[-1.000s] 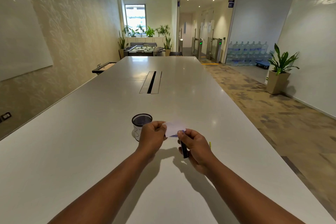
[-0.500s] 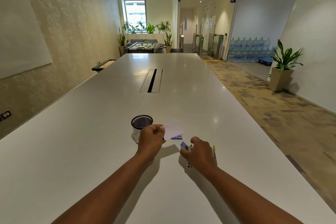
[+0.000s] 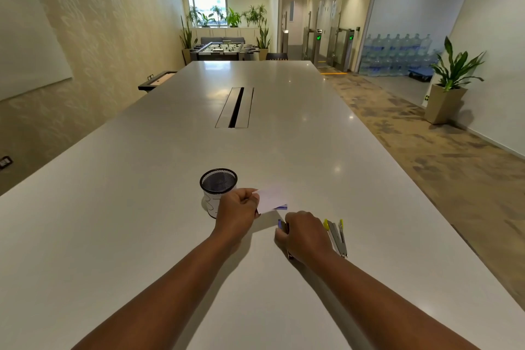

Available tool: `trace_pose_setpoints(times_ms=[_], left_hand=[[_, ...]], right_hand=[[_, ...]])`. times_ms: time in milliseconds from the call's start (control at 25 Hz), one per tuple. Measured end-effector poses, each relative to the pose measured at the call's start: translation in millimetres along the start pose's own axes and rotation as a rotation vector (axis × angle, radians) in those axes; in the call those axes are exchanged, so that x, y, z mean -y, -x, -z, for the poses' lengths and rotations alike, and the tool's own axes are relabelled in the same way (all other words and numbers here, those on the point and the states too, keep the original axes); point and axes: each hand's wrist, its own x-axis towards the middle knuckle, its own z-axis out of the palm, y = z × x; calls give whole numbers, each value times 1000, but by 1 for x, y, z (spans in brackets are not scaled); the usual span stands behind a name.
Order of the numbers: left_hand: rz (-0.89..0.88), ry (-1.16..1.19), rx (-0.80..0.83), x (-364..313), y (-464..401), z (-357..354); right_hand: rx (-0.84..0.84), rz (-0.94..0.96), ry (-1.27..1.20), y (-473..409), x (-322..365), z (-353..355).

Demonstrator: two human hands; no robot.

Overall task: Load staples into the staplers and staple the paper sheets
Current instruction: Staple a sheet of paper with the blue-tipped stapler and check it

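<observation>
A small white paper sheet (image 3: 271, 197) is pinched by the left hand (image 3: 238, 207); a purple stapler (image 3: 282, 227) at 3 o'clock is gripped on the surface (image 3: 142, 207) by the right hand (image 3: 305, 233).

Head-worn view, forward-down along table (image 3: 159, 207)

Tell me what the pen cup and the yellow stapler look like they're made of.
Pen cup: looks like black wire mesh, likely metal, since a fine grid shows through its wall and a solid dark rim runs round the top. Yellow stapler: silvery matte body, probably metal, with yellow tips that look plastic; too small to be sure.
</observation>
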Motion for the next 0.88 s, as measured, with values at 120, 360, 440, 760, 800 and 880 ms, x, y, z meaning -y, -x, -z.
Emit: trace_pose_setpoints(times_ms=[120,360,440,760,800,880], left_hand=[[-1,18,9,-2,1,-1],[1,106,33,-32,11,3],[0,138,84,-48,18,5],[-96,41,181,-85,51,11],[-132,54,210,-87,53,12],[-227,91,249,-92,55,12]], right_hand=[[-23,-38,-79,7,0,7],[-272,75,-309,13,3,55],[-299,202,-327,14,8,77],[-278,184,-733,33,28,131],[-250,170,-803,37,30,136],[-218,149,-926,43,36,145]])
